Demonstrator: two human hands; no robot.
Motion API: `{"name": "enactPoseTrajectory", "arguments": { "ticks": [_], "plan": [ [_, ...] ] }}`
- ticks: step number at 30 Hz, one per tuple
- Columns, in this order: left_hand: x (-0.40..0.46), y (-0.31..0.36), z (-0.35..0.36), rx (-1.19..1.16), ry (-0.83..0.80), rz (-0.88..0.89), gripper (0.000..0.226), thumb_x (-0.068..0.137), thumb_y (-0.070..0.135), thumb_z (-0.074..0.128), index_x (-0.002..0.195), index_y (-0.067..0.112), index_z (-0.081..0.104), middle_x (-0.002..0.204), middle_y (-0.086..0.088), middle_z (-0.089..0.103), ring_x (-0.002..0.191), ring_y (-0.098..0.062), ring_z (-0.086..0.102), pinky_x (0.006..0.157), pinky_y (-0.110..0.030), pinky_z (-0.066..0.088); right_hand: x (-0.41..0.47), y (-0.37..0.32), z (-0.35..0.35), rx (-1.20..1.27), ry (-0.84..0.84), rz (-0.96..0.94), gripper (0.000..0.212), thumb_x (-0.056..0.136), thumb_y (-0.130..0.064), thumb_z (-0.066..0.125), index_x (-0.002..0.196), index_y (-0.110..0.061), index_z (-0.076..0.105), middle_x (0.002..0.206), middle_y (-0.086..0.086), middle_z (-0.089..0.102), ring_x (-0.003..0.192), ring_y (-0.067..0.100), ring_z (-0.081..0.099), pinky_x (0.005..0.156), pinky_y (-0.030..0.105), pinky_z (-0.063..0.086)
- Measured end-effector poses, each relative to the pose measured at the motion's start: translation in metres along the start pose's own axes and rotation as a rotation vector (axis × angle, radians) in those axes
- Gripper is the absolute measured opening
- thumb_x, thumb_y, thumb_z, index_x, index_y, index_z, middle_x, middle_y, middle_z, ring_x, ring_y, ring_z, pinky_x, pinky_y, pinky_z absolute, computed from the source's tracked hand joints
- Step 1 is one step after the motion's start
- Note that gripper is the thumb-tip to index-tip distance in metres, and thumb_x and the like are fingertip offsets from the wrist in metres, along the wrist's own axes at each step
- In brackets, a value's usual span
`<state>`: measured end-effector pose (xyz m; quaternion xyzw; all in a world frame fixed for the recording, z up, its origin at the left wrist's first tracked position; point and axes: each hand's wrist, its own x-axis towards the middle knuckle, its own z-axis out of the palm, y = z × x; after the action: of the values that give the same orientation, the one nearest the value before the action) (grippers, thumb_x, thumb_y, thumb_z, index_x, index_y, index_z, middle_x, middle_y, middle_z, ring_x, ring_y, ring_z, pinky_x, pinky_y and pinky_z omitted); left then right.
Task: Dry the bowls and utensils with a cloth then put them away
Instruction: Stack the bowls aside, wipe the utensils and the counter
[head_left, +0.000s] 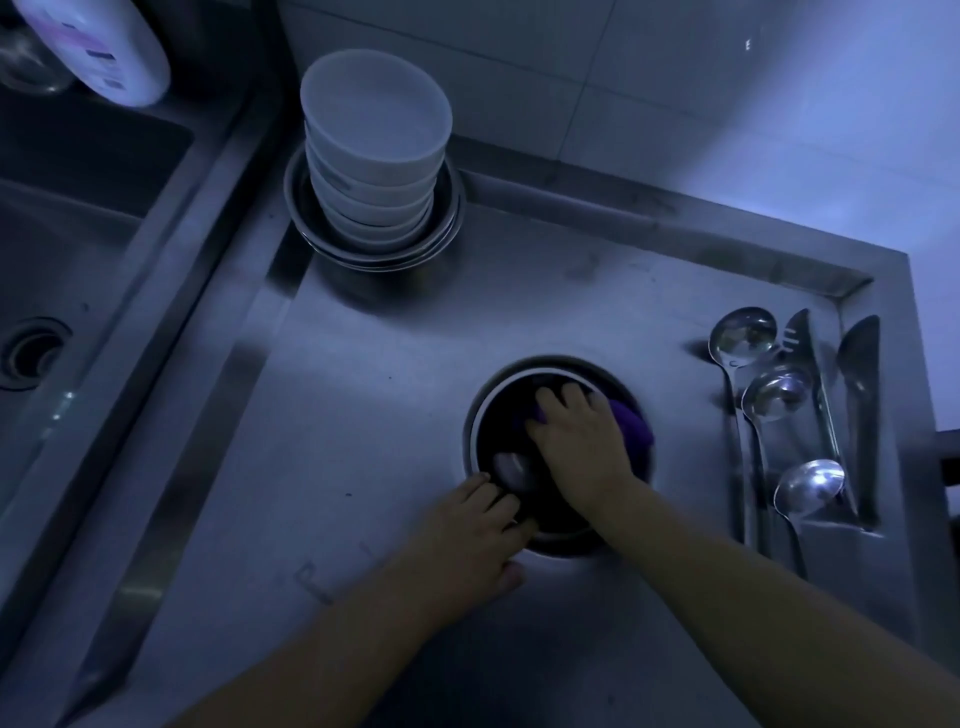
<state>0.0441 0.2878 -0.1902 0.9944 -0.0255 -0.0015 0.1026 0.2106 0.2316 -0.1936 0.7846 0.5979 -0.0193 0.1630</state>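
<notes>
Bowl (480, 415) and cloth are the business of this moment: a dark metal bowl sits upright on the steel worktop (363, 389), mouth facing straight up, directly under both hands. Being round, it has no long axis to speak of; its opening points at the camera.

Inside it the right hand (582, 441) presses a purple cloth (631, 423) against the far inner wall, fingers spread and bent over the fabric, so the cloth is trapped between palm and metal. That placement reads as wiping the interior dry. The left hand (480, 525) grips the near rim, fingertips hooked over the edge and thumb outside, most likely to stop the bowl from spinning or sliding under the rubbing.

Beyond the hands, toward the far left corner, a stack of white bowls (374, 150) stands nested in wider metal dishes (298, 208), mouths up; whether they are already dried I cannot tell. To the right of the right hand lie the utensils: three ladles (743, 338) and other long tools (860, 364), parallel, long axes running near to far, the ladle cups at the far ends and facing up. Laid side by side, they look queued for drying.

Far left of the hands is a sink basin (62, 260), with a white bottle (98, 47) at its back edge.
</notes>
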Motion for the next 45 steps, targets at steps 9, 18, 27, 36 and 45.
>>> {"name": "enactPoseTrajectory", "arguments": {
  "ticks": [9,18,27,36,45],
  "plan": [
    [0.002,-0.001,-0.003,0.044,-0.033,0.056,0.048,0.064,0.056,0.064,0.101,0.026,0.072,0.085,0.005,0.068,0.079,-0.014,0.064,0.085,-0.024,0.051,-0.035,0.008,-0.004,0.017,-0.304,-0.023,0.031,0.088,-0.028,0.042,0.100,-0.019,0.069,0.114,0.004,0.054,0.102,0.029,0.042,0.077,0.039,0.031],
    [0.002,0.000,-0.003,0.053,-0.056,0.054,0.044,0.062,0.057,0.071,0.096,0.029,0.074,0.082,0.007,0.066,0.073,-0.013,0.061,0.072,-0.022,0.052,0.000,-0.011,-0.003,0.058,-0.054,-0.248,0.014,0.080,-0.032,0.061,0.087,-0.028,0.072,0.119,0.005,0.059,0.102,0.029,0.055,0.079,0.038,0.045],
    [0.003,-0.001,-0.001,0.059,-0.075,0.088,0.050,0.069,0.057,0.066,0.108,0.026,0.070,0.085,0.006,0.067,0.076,-0.015,0.062,0.072,-0.021,0.052,-0.019,0.033,-0.005,-0.123,-0.088,-0.100,0.026,0.088,-0.023,0.047,0.097,-0.019,0.072,0.124,0.003,0.053,0.110,0.030,0.045,0.084,0.038,0.035],
    [-0.004,0.003,-0.015,0.013,-0.056,0.061,0.044,0.066,0.048,0.074,0.102,0.024,0.071,0.091,0.003,0.069,0.085,-0.015,0.065,0.075,-0.022,0.053,-0.041,0.007,-0.016,0.250,-0.340,-0.039,0.028,0.085,-0.020,0.048,0.104,-0.016,0.068,0.109,0.008,0.060,0.103,0.029,0.052,0.077,0.033,0.038],
    [-0.037,-0.020,-0.021,0.005,0.143,-0.238,0.041,0.063,0.014,0.082,0.103,0.012,0.073,0.107,-0.008,0.070,0.093,-0.024,0.068,0.086,-0.036,0.052,-0.004,-0.006,-0.025,0.926,-0.057,0.461,0.047,0.074,-0.003,0.053,0.115,-0.023,0.065,0.112,0.018,0.058,0.102,0.036,0.056,0.089,0.036,0.045]
  ]
}}
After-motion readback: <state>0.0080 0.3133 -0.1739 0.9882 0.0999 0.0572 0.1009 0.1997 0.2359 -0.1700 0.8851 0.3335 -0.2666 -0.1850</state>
